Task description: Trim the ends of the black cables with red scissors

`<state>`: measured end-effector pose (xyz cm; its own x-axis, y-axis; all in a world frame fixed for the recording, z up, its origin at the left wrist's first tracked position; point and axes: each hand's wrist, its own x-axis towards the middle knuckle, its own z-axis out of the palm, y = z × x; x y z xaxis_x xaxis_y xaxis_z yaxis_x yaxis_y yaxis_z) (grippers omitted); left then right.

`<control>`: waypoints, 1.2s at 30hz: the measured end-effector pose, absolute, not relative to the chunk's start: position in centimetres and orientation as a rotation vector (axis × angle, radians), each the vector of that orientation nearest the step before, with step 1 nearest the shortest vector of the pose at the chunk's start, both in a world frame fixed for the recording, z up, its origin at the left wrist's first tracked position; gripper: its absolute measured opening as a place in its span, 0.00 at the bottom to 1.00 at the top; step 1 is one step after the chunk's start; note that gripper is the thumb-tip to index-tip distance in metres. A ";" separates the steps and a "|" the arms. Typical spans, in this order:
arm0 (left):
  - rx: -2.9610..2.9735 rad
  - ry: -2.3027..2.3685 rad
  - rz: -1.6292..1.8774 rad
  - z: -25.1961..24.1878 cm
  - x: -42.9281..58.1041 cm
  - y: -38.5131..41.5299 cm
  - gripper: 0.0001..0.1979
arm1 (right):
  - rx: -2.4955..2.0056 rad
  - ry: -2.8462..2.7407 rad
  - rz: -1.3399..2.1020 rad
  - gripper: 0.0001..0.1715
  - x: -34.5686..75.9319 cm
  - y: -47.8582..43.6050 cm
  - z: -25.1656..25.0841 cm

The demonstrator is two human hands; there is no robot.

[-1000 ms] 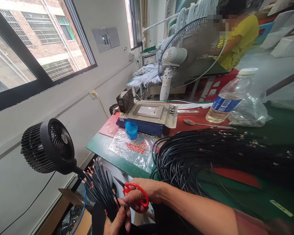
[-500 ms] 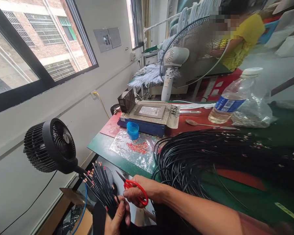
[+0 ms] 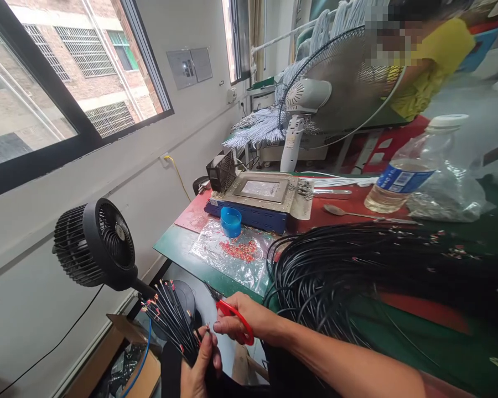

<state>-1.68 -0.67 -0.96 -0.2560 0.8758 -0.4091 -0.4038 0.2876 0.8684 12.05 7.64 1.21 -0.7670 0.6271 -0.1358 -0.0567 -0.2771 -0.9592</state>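
My left hand (image 3: 201, 359) is closed around a bundle of black cables (image 3: 170, 318), whose ends show short red and pale wires fanning up and left. One cable end stands between its thumb and fingers. Just to the right, my right hand (image 3: 238, 320) grips red-handled scissors (image 3: 243, 322), their dark blades pointing up and left. The right thumb and fingertips are close to the cable end at the left thumb; whether they touch it I cannot tell.
On the green table (image 3: 172, 243) lie a large coil of black cables (image 3: 302, 276), a blue cup (image 3: 231, 221), a plastic bag with red bits (image 3: 249, 268), a metal-topped device (image 3: 249, 207) and a bottle (image 3: 398, 185). A black fan (image 3: 103, 243) stands left. A person in yellow (image 3: 431, 72) sits beyond.
The whole view has shifted, with table items appearing farther right. The scissors have turned slightly, and my right hand remains beside my left hand.
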 end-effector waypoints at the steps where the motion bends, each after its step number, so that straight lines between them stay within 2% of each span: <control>1: 0.460 1.332 1.325 -0.8 -1.6 -0.6 0.12 | -0.736 -1.619 1.991 0.26 12.0 7.6 1.2; 3: 0.378 1.351 1.357 -0.4 -1.5 -0.6 0.13 | -0.810 -1.849 1.642 0.26 12.0 7.3 1.3; 7: 0.153 1.338 1.491 -0.2 -1.7 -0.6 0.17 | -0.860 -2.248 0.735 0.20 11.9 6.2 1.7; 10: 0.097 1.331 1.567 -0.4 -2.1 -0.7 0.18 | -0.868 -2.427 0.439 0.13 12.0 5.7 1.9; 13: 0.057 1.360 1.550 -0.3 -2.2 -1.0 0.17 | -0.911 -2.500 0.316 0.10 12.1 5.7 1.9; 18: 0.052 1.352 1.552 0.6 -1.7 -1.2 0.17 | -0.933 -2.490 0.180 0.11 11.7 5.6 1.4; 36: 0.070 1.356 1.581 1.4 -1.1 -1.9 0.17 | -0.922 -2.398 -0.025 0.09 11.2 4.7 0.0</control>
